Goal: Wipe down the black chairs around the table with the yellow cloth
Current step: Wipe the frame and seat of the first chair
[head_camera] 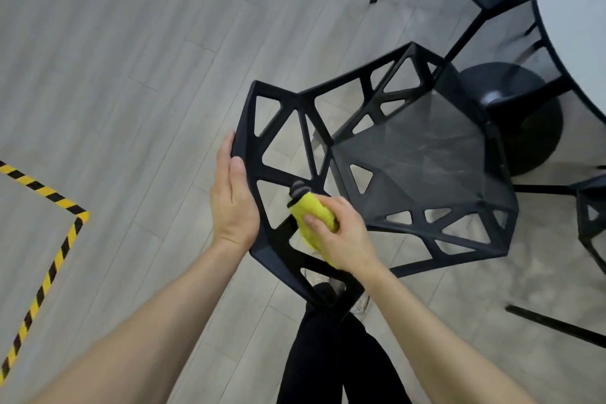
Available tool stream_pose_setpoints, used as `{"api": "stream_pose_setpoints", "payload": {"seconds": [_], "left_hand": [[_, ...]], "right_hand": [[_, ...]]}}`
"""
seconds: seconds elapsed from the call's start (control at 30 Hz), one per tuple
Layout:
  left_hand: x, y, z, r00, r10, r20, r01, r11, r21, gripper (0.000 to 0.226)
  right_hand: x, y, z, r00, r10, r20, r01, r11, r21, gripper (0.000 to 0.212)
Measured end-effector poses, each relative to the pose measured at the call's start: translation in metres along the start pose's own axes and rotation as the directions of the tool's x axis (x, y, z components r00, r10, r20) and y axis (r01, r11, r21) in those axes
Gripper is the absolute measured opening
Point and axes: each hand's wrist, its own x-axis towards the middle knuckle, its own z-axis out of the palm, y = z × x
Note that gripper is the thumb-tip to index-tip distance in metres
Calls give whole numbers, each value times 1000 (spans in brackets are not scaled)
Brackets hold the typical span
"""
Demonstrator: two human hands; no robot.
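Three black chairs point(410, 154) show no writing; right hand point(341, 233) grips one yellow cloth point(314, 213), left hand point(231, 203) flat at nine o'clock on the nearest backrest

Pale wood-plank floor point(114, 43) carries black chairs point(410, 157), the table's round base point(531, 128) and striped tape point(49, 256).
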Motion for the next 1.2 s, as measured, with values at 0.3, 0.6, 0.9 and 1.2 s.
{"api": "stream_pose_setpoints", "payload": {"seconds": [0.3,0.6,0.9,1.2], "left_hand": [[0,-4,0,1000,-11,4,11,1000,-5,51],[-1,-5,-2,997,-71,8,72,997,-22,52],[-10,5,1,956,-245,-159,258,964,68,50],[-8,2,0,937,-282,-204,304,949,83,57]], "right_hand": [[35,-17,36,996,-72,-53,72,997,-5,34],[46,-51,32,983,-180,34,177,982,65,47],[128,-35,-36,969,237,-76,-217,954,206,34],[111,-100,29,997,43,-57,-27,966,256,48]]}}
